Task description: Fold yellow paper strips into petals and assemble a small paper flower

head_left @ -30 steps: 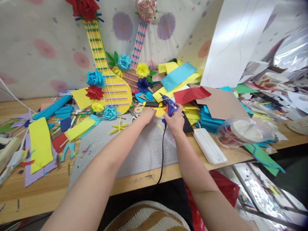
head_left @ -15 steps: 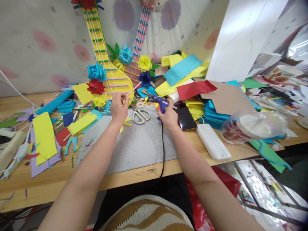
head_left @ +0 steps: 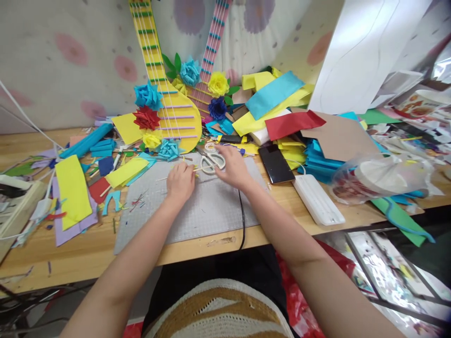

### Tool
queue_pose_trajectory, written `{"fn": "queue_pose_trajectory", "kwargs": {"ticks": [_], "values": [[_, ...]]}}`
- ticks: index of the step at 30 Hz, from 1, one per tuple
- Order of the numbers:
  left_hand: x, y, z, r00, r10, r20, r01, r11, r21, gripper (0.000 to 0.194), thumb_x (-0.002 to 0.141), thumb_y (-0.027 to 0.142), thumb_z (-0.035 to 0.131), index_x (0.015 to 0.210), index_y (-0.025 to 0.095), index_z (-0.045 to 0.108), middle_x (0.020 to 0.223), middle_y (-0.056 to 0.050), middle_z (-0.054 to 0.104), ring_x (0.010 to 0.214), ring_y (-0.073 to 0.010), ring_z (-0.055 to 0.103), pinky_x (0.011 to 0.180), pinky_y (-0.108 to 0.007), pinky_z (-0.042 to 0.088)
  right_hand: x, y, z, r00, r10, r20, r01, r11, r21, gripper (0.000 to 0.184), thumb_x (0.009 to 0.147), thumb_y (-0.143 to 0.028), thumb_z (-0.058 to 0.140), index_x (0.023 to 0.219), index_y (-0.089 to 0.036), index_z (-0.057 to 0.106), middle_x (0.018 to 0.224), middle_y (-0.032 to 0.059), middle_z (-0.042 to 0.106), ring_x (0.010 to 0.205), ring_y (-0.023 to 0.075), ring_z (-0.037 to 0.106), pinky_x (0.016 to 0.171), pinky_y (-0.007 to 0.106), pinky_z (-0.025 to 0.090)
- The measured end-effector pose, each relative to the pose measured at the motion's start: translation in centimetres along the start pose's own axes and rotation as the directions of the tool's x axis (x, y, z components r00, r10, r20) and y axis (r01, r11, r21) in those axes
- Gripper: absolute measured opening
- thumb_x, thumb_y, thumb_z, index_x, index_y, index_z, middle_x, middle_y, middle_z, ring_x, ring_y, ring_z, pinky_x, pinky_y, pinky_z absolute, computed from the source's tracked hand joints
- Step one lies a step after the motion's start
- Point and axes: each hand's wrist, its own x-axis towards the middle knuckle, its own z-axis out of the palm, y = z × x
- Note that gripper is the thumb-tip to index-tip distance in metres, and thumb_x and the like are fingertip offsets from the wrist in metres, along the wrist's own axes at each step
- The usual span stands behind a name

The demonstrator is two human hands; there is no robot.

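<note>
My left hand point(head_left: 181, 180) rests low on the grey cutting mat point(head_left: 204, 213), fingers curled over a thin wooden stick point(head_left: 162, 179) whose ends poke out on both sides. Beside the white-handled scissors point(head_left: 213, 163), my right hand point(head_left: 233, 166) is open, thumb and fingers apart around the handle's right side. It is unclear whether it touches them. Behind that hand a bit of the blue glue gun point(head_left: 241, 151) shows, the rest hidden; its black cord point(head_left: 243, 218) runs over the table edge. Small yellow paper bits lie by my left fingertips.
A yellow paper guitar point(head_left: 179, 119) with paper flowers leans at the back, a pink one point(head_left: 207, 70) behind it. To the right are a black phone point(head_left: 276, 163), a white power strip point(head_left: 319, 199) and piled coloured paper point(head_left: 275, 96). Yellow paper point(head_left: 73, 192) and scraps lie left.
My right hand has let go of the glue gun, which lies behind it, and moved left to the scissors. My left hand has lowered the stick to the mat. The view has shifted slightly.
</note>
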Motion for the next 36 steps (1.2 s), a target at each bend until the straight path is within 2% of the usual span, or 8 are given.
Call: {"fn": "queue_pose_trajectory", "kwargs": {"ticks": [4,9,12,14,17,23,31,36], "values": [[-1.0,0.9,0.9,0.992,0.074,0.098,-0.069,0.996,-0.061,0.032,0.081,0.018,0.041,0.108,0.016,0.057,0.099,-0.013,0.058,0.095,-0.0262,0.052,0.079,-0.038,0.043,-0.2,-3.7,2.1,0.956,-0.228,0.187,0.224,0.974,0.04,0.056,0.077,-0.013,0.041,0.132,-0.014,0.036,0.115,0.0137,0.052,0.106,0.0236,0.047,0.089,0.038,0.04],[-1.0,-0.5,0.3,0.975,0.224,0.003,-0.218,0.953,-0.209,0.046,0.072,0.018,0.051,0.117,0.011,0.048,0.116,-0.016,0.051,0.109,-0.0268,0.047,0.094,-0.039,0.039,0.5,-4.2,2.9,0.949,-0.039,0.312,0.068,0.994,-0.082,0.048,0.087,-0.029,0.039,0.134,-0.018,0.035,0.117,0.0136,0.051,0.092,0.0225,0.054,0.068,0.03,0.042],[-0.7,-2.9,-1.1,0.971,0.031,-0.239,-0.101,0.952,-0.289,0.045,0.068,0.014,0.052,0.113,0.016,0.047,0.115,-0.012,0.05,0.113,-0.0246,0.044,0.098,-0.04,0.037,1.3,-3.3,2.3,0.94,0.139,0.312,-0.109,0.988,-0.112,0.044,0.091,-0.044,0.032,0.127,-0.021,0.043,0.115,0.0108,0.054,0.093,0.0222,0.056,0.065,0.027,0.04],[-0.8,-4.3,-1.5,0.924,-0.166,-0.345,0.028,0.928,-0.371,0.038,0.066,0.009,0.048,0.104,0.017,0.048,0.105,-0.009,0.052,0.104,-0.0217,0.049,0.09,-0.036,0.043,1.6,-3.0,2.0,0.918,0.181,0.352,-0.148,0.982,-0.118,0.042,0.093,-0.044,0.025,0.117,-0.022,0.051,0.108,0.0082,0.059,0.095,0.0214,0.056,0.066,0.026,0.039],[-1.3,-5.2,-1.2,0.9,-0.385,-0.204,0.238,0.827,-0.509,0.03,0.07,0.01,0.045,0.097,0.02,0.047,0.091,-0.004,0.055,0.08,-0.0152,0.054,0.067,-0.028,0.047,1.9,-3.4,2.1,0.904,0.17,0.393,-0.136,0.984,-0.115,0.039,0.094,-0.04,0.025,0.109,-0.023,0.057,0.106,0.0065,0.061,0.096,0.0191,0.056,0.068,0.025,0.037],[-1.8,-4.5,-0.3,0.969,-0.198,0.146,0.246,0.79,-0.562,0.025,0.074,0.031,0.055,0.095,0.021,0.047,0.072,0.003,0.053,0.062,-0.0111,0.052,0.057,-0.024,0.041,2.4,-5.3,2.9,0.905,0.158,0.395,-0.144,0.987,-0.066,0.046,0.094,-0.046,0.024,0.1,-0.021,0.063,0.101,0.0062,0.066,0.093,0.0191,0.059,0.07,0.026,0.038],[-1.8,-5.1,0.2,0.954,-0.221,0.204,0.295,0.825,-0.482,0.051,0.062,0.041,0.069,0.098,0.022,0.039,0.082,0.001,0.057,0.071,-0.014,0.057,0.065,-0.028,0.044,0.5,-4.5,4.3,0.972,0.07,0.223,-0.096,0.989,0.11,0.03,0.093,-0.029,0.034,0.109,-0.022,0.057,0.103,0.0023,0.068,0.093,0.0156,0.061,0.073,0.025,0.04],[-1.7,-5.0,0.1,0.967,-0.19,0.169,0.245,0.874,-0.42,0.048,0.061,0.036,0.07,0.096,0.021,0.04,0.087,-0.002,0.058,0.084,-0.0181,0.057,0.073,-0.032,0.044,0.2,-4.8,4.8,0.959,0.037,0.282,-0.084,0.984,0.155,0.026,0.091,-0.026,0.037,0.11,-0.022,0.053,0.098,0.002,0.069,0.082,0.0161,0.062,0.069,0.026,0.04]]}}
